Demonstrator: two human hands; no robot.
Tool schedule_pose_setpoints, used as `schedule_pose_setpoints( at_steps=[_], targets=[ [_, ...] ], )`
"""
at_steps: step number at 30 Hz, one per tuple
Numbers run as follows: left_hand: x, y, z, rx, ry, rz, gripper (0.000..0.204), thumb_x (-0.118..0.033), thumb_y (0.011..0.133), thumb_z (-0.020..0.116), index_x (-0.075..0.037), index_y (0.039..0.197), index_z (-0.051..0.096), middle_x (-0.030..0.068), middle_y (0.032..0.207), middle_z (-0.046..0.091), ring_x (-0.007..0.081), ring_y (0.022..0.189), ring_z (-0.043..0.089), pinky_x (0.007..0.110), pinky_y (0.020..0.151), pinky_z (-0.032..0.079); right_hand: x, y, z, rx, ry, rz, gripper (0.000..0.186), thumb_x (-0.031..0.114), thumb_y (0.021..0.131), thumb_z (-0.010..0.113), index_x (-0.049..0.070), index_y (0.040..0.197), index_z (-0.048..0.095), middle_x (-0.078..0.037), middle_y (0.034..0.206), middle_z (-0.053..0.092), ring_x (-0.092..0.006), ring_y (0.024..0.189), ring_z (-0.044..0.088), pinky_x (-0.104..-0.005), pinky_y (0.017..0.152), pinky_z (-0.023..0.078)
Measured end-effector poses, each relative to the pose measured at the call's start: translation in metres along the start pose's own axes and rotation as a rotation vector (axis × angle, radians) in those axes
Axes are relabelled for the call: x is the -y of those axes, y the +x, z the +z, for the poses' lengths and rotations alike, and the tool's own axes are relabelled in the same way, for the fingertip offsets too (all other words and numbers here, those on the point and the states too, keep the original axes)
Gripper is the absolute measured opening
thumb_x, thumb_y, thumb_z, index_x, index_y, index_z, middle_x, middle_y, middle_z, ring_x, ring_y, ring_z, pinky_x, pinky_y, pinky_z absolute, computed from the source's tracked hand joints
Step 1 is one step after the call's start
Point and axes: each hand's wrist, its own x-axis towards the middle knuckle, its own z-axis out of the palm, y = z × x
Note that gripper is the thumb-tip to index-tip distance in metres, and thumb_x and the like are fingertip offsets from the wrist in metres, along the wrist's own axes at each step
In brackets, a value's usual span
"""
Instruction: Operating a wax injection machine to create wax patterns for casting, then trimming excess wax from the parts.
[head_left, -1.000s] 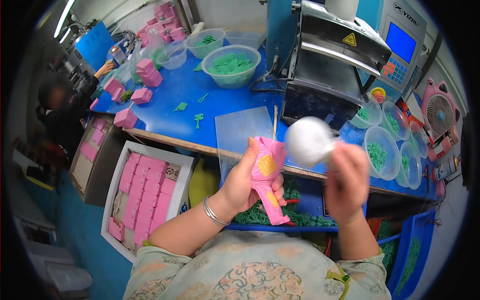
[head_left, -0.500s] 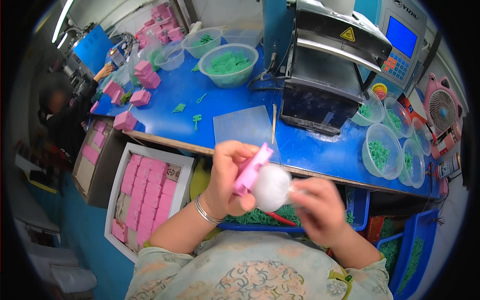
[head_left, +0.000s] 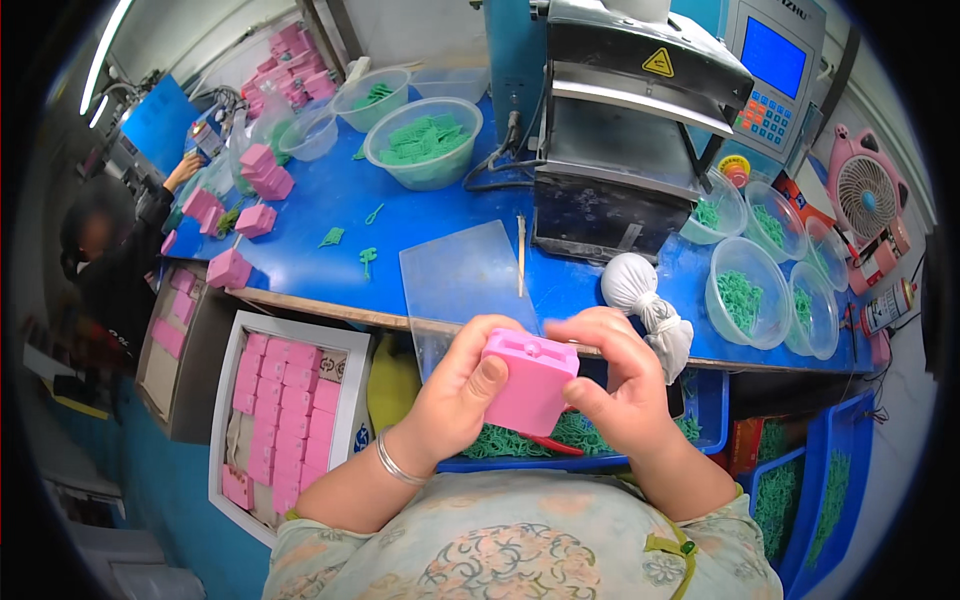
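Note:
A pink block-shaped mold (head_left: 528, 392) is held up in front of me, its grooved, notched edge facing up and its flat face toward me. My left hand (head_left: 447, 408) grips its left side with the thumb across the face. At the right side, my right hand (head_left: 632, 392) has its thumb on the lower edge and curled fingers by the top edge. Beyond that hand, a tied white cloth pouch (head_left: 634, 288) lies by the front of the blue table. Under the mold, a blue tray (head_left: 712, 432) holds green pieces and a red-handled tool (head_left: 552, 444).
A dark press machine (head_left: 610, 200) stands on the blue table (head_left: 330, 275), with a translucent sheet (head_left: 455, 270) and thin stick (head_left: 521, 255) before it. Clear bowls (head_left: 425, 172) hold green pieces. A white box (head_left: 345, 350) of pink blocks sits left. Another person (head_left: 120, 250) works far left.
The white pouch has left my right hand and now lies on the table. My right hand has moved onto the mold, which is turned with its flat face toward me.

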Motion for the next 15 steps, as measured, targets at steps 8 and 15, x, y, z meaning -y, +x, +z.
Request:
schedule_pose_setpoints(
  at_steps=[8, 15],
  targets=[
    [-0.020, 0.008, -0.007, -0.063, 0.986, 0.594, 0.029, -0.012, 0.064, 0.072, -0.003, 0.089, 0.061, 0.0088, 0.085, 0.056, 0.0265, 0.083, 0.053, 0.036, 0.075, 0.041, 0.004, -0.001, 0.010, -0.130, -0.361, -0.176, 0.019, 0.014, 0.069, 0.067, 0.003, 0.083, 0.060, -0.007, 0.075, 0.055, -0.0248, 0.071, 0.047, -0.0349, 0.068, 0.036],
    [-0.016, 0.005, 0.014, 0.135, 0.852, 0.634, 0.059, -0.027, 0.056, 0.077, 0.001, 0.103, 0.056, 0.0130, 0.102, 0.054, 0.0301, 0.093, 0.053, 0.041, 0.083, 0.039, -0.016, -0.020, 0.034, -0.142, 1.043, 0.471, 0.046, 0.042, 0.095, 0.027, 0.004, 0.084, 0.049, -0.006, 0.067, 0.049, -0.0170, 0.062, 0.049, -0.0284, 0.057, 0.040]
  ],
)
